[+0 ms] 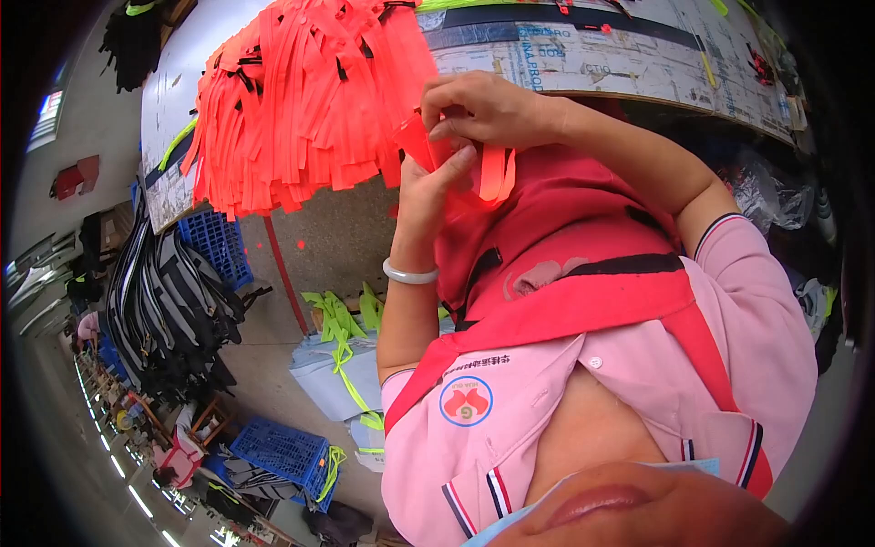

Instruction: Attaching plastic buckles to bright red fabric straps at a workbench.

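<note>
In front of my red apron, both hands hold a bright orange-red fabric strip (497, 175) that hangs in a loop. My left hand (427, 190), a white bangle on its wrist, is closed on the strip with the thumb raised. Curled just above it, my right hand (488, 108) pinches at the same strip, fingertips close to the left thumb. Exactly what lies between the right fingertips is partly hidden. Beside my hands, a big pile of similar orange-red strips (310, 109) with small black pieces hangs over the table edge.
The worktable (638, 68) has a worn, paper-covered top with a dark band and small red scraps. Black and grey straps (159, 310) hang at the left. Blue crates (283, 448) and pale bundles with lime-green straps (337, 365) stand below. Another person (182, 456) is in the background.
</note>
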Action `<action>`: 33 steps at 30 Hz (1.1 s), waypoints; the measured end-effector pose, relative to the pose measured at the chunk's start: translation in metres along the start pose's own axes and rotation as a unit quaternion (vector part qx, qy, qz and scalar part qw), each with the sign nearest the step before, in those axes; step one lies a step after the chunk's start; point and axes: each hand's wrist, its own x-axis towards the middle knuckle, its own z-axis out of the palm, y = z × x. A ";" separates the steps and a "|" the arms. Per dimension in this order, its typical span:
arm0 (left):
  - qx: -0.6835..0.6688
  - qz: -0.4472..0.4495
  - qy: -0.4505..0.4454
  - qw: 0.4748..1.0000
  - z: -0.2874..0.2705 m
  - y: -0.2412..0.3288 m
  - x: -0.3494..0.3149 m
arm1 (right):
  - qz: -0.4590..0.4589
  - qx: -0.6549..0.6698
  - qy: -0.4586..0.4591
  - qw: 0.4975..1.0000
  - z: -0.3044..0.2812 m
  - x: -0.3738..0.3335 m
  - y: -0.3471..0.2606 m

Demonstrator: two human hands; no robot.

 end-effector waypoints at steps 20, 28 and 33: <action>-0.152 -0.124 -0.047 0.980 0.035 -0.006 0.034 | -0.063 0.059 0.322 0.943 0.017 -0.055 0.036; 0.030 -0.073 -0.096 0.992 0.058 -0.001 0.053 | 0.080 0.172 0.246 0.951 -0.029 -0.063 0.052; -0.071 -0.069 -0.025 0.995 0.051 -0.004 0.088 | 0.127 -0.026 0.293 0.947 -0.117 -0.064 0.115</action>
